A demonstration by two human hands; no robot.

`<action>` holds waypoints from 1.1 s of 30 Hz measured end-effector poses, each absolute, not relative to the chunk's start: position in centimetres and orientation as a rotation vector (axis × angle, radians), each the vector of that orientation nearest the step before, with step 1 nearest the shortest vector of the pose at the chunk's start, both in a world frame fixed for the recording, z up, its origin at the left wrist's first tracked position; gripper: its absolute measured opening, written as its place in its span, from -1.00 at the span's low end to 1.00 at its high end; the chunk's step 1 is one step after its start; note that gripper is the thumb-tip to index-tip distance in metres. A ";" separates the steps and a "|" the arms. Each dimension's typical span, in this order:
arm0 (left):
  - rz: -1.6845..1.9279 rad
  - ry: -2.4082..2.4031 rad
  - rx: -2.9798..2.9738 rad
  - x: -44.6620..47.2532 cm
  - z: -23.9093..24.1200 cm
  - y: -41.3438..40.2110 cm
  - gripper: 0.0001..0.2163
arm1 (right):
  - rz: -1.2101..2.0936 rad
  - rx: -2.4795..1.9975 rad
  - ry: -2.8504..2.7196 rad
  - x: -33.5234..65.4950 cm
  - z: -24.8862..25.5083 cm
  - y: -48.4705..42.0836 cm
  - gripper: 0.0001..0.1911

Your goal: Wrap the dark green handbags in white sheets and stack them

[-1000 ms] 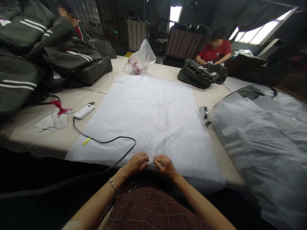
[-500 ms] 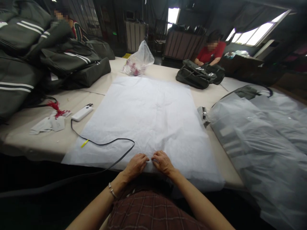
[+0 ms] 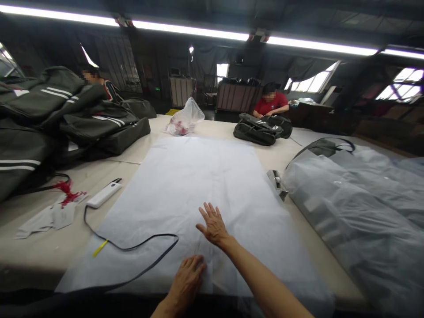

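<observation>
A large, flat, translucent white plastic bag (image 3: 185, 176) lies spread before me, its near end hanging over the table edge. My right hand (image 3: 213, 226) is open with fingers spread, palm down over the bag's near half, and holds nothing. Closer to me, my left hand (image 3: 188, 279) has its fingers curled together on the bag near its front edge; the thumb side shows a thin fold of film. A black cord (image 3: 145, 242) with a yellow tag crosses the bag's left part and runs to a white handheld device (image 3: 104, 194) on the table.
Dark bags with white stripes (image 3: 109, 123) are piled at left, near white hang tags with red strings (image 3: 63, 214). A tape dispenser (image 3: 277, 184) and a plastic-wrapped bag (image 3: 338, 190) lie at right. Across the table (image 3: 132, 154), a person in red (image 3: 272, 104) handles dark bags.
My right hand has left the front edge, moved forward over the plastic bag and spread its fingers. My left hand stays near the edge. The view has tilted up, showing ceiling lights.
</observation>
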State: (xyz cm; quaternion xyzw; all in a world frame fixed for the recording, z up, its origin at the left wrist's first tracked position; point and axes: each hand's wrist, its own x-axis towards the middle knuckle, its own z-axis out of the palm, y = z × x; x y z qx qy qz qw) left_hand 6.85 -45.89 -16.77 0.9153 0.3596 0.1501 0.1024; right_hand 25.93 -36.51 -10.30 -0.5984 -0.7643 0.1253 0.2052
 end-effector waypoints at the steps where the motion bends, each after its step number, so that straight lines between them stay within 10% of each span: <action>1: 0.461 1.043 2.720 6.7 -17.1 -45.9 -0.53 | 0.388 -1.711 -2.139 25.9 -10.9 -35.6 -0.29; 11: 0.274 0.929 2.637 6.3 -14.9 -45.9 -0.53 | 0.657 -1.865 -2.295 28.0 -13.4 -35.5 -0.16; 16: 0.155 0.904 2.536 6.4 -13.6 -45.5 -0.54 | 0.460 -1.814 -1.970 31.5 -12.0 -40.2 -0.45; 25: 0.311 1.005 2.506 6.1 -15.6 -44.8 -0.65 | 0.203 -2.124 -1.005 49.5 -10.0 -49.7 -0.48; 33: 0.277 1.231 2.513 6.9 -16.9 -44.9 -0.68 | 0.234 -2.127 -0.870 63.8 -7.7 -40.7 -0.50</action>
